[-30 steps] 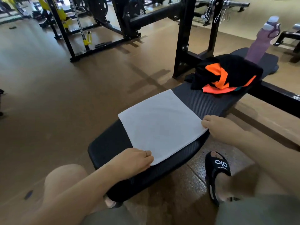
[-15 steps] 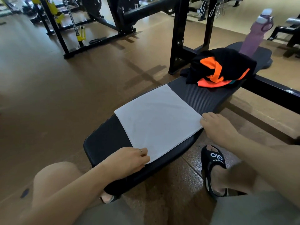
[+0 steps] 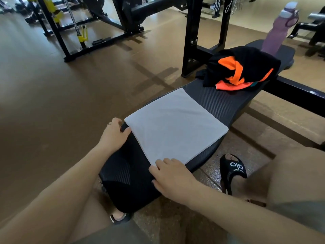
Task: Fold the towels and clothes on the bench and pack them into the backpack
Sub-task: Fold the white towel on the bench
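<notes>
A grey-white towel (image 3: 174, 127) lies flat in a folded square across the black padded bench (image 3: 216, 103). My left hand (image 3: 115, 133) sits at the towel's left corner, fingers loosely curled, with the thumb against the towel's edge. My right hand (image 3: 169, 175) rests on the towel's near corner, fingers fairly straight on the cloth. A crumpled pile of black and orange clothes (image 3: 242, 69) lies farther along the bench. No backpack is in view.
A purple water bottle (image 3: 279, 30) stands at the bench's far end. Black rack uprights (image 3: 191, 36) rise just left of the clothes. My foot in a black slide sandal (image 3: 233, 170) is on the floor to the right of the bench. More gym machines stand at the back left.
Both hands left the towel's earlier corners: the left went from the near corner to the left corner, the right from the right corner to the near corner. The towel lies unchanged.
</notes>
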Motion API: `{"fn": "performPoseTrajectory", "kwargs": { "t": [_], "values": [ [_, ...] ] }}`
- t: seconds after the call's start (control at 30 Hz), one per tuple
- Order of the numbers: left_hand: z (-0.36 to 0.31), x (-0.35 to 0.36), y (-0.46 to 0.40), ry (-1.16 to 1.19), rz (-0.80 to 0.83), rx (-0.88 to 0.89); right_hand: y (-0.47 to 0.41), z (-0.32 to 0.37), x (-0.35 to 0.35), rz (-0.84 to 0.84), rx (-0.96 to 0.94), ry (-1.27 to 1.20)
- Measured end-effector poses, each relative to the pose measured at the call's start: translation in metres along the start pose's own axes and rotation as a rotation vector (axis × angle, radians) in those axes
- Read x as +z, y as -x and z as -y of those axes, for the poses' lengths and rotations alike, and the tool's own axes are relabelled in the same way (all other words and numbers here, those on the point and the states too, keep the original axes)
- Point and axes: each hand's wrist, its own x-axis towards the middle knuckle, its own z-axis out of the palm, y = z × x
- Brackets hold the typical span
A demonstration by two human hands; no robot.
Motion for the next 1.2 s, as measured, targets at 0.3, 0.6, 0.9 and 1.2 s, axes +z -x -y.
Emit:
{"fn": "performPoseTrajectory", "kwargs": {
  "t": [0.3,0.6,0.9,1.2],
  "values": [
    [-0.002,0.006,-0.058,0.070,0.026,-0.031,-0.006,0.012,0.004,0.157,-0.051,0.185],
    [-0.011,0.003,-0.056,0.009,-0.017,-0.014,0.015,0.005,0.007,0.084,0.027,0.123],
    [0.002,-0.018,-0.038,0.071,0.099,-0.030,0.031,0.005,-0.003,0.072,0.225,-0.004],
    [-0.035,-0.035,-0.018,0.557,0.035,-0.069,0.031,-0.041,-0.059,0.073,0.495,-0.564]
  ]
}}
